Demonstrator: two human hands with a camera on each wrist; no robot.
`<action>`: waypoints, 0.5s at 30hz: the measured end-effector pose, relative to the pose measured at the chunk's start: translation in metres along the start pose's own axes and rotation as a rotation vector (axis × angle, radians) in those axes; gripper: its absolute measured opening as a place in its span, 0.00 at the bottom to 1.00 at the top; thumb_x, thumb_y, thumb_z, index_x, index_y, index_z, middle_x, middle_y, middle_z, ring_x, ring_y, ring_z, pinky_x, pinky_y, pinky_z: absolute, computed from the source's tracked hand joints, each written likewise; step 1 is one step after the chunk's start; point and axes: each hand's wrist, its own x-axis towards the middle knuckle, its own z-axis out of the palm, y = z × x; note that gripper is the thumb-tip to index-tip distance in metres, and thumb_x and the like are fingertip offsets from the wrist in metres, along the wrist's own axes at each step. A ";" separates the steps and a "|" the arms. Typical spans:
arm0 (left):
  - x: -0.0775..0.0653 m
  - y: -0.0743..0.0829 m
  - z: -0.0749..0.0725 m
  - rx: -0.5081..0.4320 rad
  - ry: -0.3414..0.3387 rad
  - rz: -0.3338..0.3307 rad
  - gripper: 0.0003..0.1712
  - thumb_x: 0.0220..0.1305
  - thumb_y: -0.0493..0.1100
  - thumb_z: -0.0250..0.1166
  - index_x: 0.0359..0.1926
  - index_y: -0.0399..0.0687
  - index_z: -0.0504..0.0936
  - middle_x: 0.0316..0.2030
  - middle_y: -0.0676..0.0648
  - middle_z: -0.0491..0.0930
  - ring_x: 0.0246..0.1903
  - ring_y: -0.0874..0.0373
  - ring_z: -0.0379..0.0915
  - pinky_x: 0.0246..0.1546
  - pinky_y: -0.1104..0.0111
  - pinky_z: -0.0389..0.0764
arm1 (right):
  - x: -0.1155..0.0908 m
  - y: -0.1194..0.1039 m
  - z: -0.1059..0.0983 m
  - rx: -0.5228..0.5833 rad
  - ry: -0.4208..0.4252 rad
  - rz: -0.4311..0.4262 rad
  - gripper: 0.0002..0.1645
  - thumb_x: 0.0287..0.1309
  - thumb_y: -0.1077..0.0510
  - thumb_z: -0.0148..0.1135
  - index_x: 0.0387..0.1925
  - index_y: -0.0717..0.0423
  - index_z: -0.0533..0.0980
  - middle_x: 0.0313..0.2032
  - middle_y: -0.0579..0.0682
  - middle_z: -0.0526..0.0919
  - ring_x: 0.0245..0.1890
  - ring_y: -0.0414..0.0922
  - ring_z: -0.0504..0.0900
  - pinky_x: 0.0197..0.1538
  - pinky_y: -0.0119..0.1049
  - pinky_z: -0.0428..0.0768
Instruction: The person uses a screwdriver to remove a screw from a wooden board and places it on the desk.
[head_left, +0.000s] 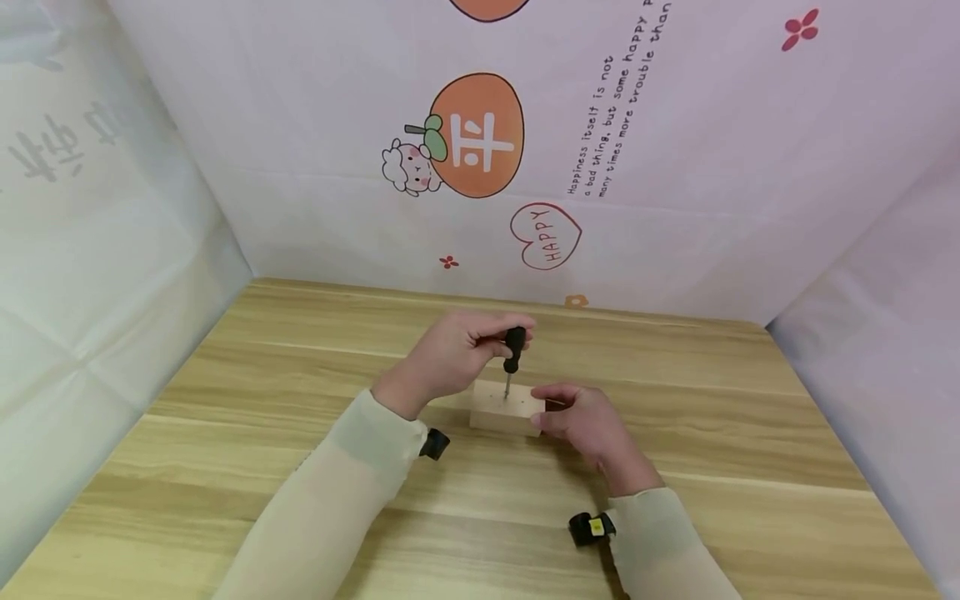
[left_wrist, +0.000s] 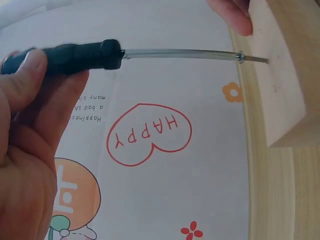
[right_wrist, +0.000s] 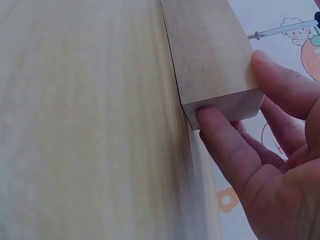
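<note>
My left hand [head_left: 455, 352] grips the black handle of a screwdriver [head_left: 514, 346] from above. The metal shaft points down, and its tip meets a screw [left_wrist: 253, 58] that stands part-way out of a pale wooden block [head_left: 504, 411]. In the left wrist view the thumb and fingers wrap the screwdriver handle [left_wrist: 75, 57]. My right hand [head_left: 588, 421] holds the right end of the block, fingers and thumb at its end and edges. Small holes or marks show on the block's top face on both sides of the screw. The right wrist view shows the block [right_wrist: 215, 50] up close.
The block rests on a wood-grain table [head_left: 262, 400]. Behind it hangs a printed white cloth [head_left: 337, 208], with more cloth at both sides. Black wrist devices [head_left: 591, 528] sit at both sleeve cuffs, low over the table.
</note>
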 end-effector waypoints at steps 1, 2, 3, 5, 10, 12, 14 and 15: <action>0.000 0.000 0.001 0.012 0.026 -0.004 0.22 0.63 0.29 0.66 0.57 0.43 0.84 0.46 0.49 0.85 0.45 0.65 0.81 0.49 0.71 0.80 | 0.000 0.000 0.000 -0.001 0.002 -0.002 0.20 0.52 0.61 0.76 0.49 0.53 0.85 0.53 0.52 0.81 0.49 0.50 0.78 0.42 0.39 0.83; -0.001 0.000 0.002 0.015 0.053 -0.010 0.22 0.62 0.29 0.67 0.58 0.43 0.84 0.46 0.48 0.85 0.44 0.65 0.81 0.48 0.71 0.80 | 0.001 0.001 -0.001 -0.004 0.004 -0.003 0.20 0.52 0.61 0.76 0.49 0.53 0.85 0.53 0.52 0.81 0.49 0.50 0.78 0.42 0.39 0.83; -0.001 0.000 0.003 0.015 0.081 -0.018 0.23 0.61 0.29 0.68 0.58 0.43 0.84 0.47 0.48 0.85 0.44 0.65 0.82 0.47 0.71 0.81 | 0.001 0.001 -0.001 -0.007 0.005 -0.005 0.20 0.53 0.61 0.76 0.49 0.53 0.85 0.53 0.52 0.81 0.50 0.50 0.77 0.42 0.39 0.83; -0.002 0.000 0.005 0.026 0.131 -0.032 0.24 0.59 0.30 0.70 0.57 0.44 0.84 0.49 0.48 0.85 0.43 0.65 0.81 0.44 0.71 0.82 | 0.001 0.001 -0.001 -0.014 0.007 -0.006 0.20 0.53 0.61 0.76 0.49 0.52 0.85 0.54 0.52 0.81 0.51 0.50 0.77 0.42 0.39 0.82; -0.004 0.000 0.008 0.022 0.171 -0.066 0.24 0.58 0.31 0.73 0.56 0.45 0.85 0.48 0.49 0.85 0.38 0.62 0.82 0.39 0.69 0.83 | 0.000 0.001 -0.002 -0.014 0.005 -0.002 0.21 0.52 0.60 0.77 0.50 0.52 0.85 0.54 0.52 0.80 0.51 0.50 0.76 0.43 0.39 0.82; -0.003 -0.001 0.007 -0.038 0.134 -0.078 0.23 0.59 0.30 0.71 0.56 0.43 0.85 0.49 0.49 0.84 0.41 0.59 0.82 0.44 0.68 0.83 | 0.000 0.001 -0.002 -0.016 0.005 -0.002 0.21 0.52 0.59 0.77 0.50 0.52 0.85 0.54 0.52 0.80 0.51 0.50 0.76 0.43 0.39 0.82; -0.001 -0.001 0.005 -0.114 0.070 -0.086 0.21 0.62 0.28 0.69 0.56 0.43 0.83 0.51 0.49 0.83 0.45 0.57 0.81 0.48 0.67 0.81 | 0.001 0.001 -0.001 -0.016 0.001 -0.003 0.21 0.52 0.59 0.77 0.50 0.51 0.85 0.54 0.52 0.80 0.51 0.50 0.77 0.43 0.39 0.82; 0.000 -0.002 0.004 -0.158 0.031 -0.087 0.21 0.63 0.28 0.67 0.56 0.43 0.83 0.51 0.47 0.82 0.47 0.56 0.81 0.50 0.66 0.80 | 0.001 0.001 -0.001 -0.015 -0.001 -0.004 0.21 0.52 0.59 0.77 0.50 0.51 0.85 0.54 0.52 0.80 0.51 0.50 0.77 0.43 0.39 0.82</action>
